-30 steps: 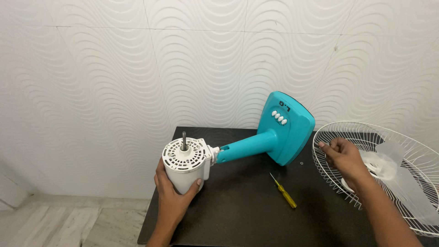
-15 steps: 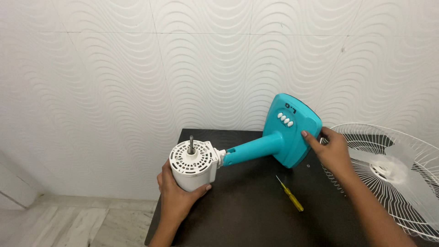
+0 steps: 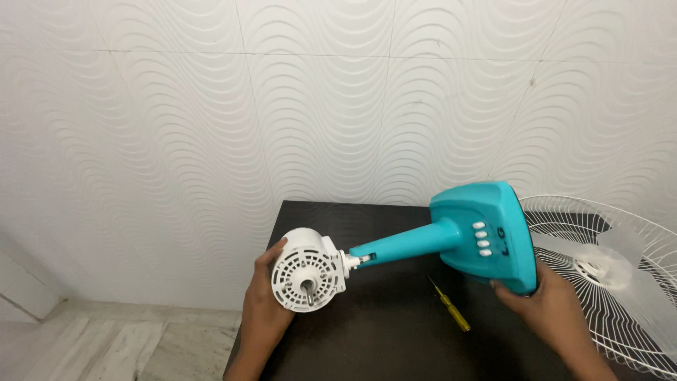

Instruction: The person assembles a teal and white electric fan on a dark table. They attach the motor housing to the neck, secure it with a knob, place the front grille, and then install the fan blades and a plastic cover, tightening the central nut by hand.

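I hold a table fan body with no blade or guard above a dark table [image 3: 381, 339]. My left hand [image 3: 262, 303] grips the white motor housing [image 3: 308, 269], whose vented face and bare metal shaft point toward me. A teal neck joins it to the teal base [image 3: 490, 236], which carries a row of white buttons. My right hand [image 3: 550, 310] grips the base from below at its lower right edge. The fan lies roughly level, lifted off the table.
A yellow-handled screwdriver [image 3: 449, 305] lies on the table under the fan neck. A white wire guard [image 3: 620, 275] with a translucent blade in it rests at the right. A white wavy-tiled wall stands behind. The floor shows at lower left.
My right hand moved from the wire guard to the teal base and took hold of it. Both hands have turned the fan, so the motor face now points toward me.
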